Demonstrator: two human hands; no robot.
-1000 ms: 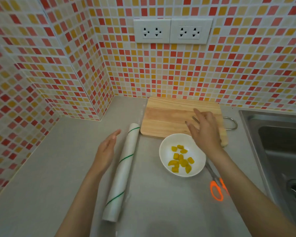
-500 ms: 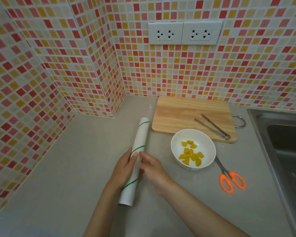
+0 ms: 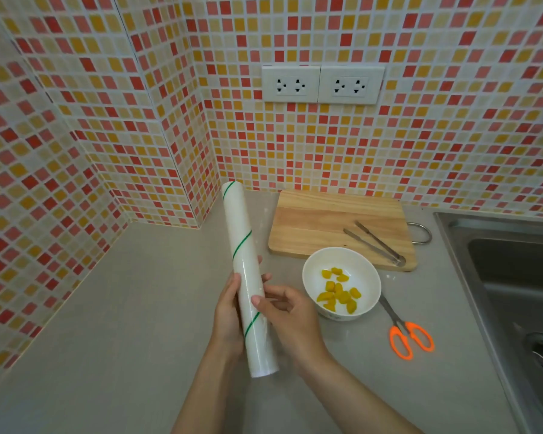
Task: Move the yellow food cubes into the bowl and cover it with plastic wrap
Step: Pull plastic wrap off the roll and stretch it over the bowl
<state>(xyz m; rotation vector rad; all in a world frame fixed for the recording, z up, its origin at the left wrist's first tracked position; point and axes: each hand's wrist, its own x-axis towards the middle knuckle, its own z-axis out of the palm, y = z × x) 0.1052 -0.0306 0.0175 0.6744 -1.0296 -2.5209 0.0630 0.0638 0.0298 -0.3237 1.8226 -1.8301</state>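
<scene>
- Grey kitchen counter [image 3: 113, 324] runs into a corner of red, orange and cream mosaic wall tiles [image 3: 420, 145], with two white double sockets [image 3: 323, 84] above.
- Yellow food cubes [image 3: 337, 292] lie inside a white bowl [image 3: 314, 270], which stands on the counter just in front of a wooden cutting board [image 3: 320, 220].
- Plastic wrap roll [image 3: 243, 245], white with thin green stripes, is raised off the counter and tilted, its far end pointing toward the wall corner.
- Left hand [image 3: 228, 314] grips the roll from the left side, fingers wrapped behind it.
- Right hand [image 3: 290, 314] touches the roll's right side, thumb on its surface and fingers loosely curled; whether it pinches the film I cannot tell.
- Metal tongs [image 3: 375, 244] rest on the board's right part.
- Orange-handled scissors [image 3: 406, 333] lie on the counter to the right of the bowl.
- Steel sink [image 3: 514, 277] fills the right edge.
</scene>
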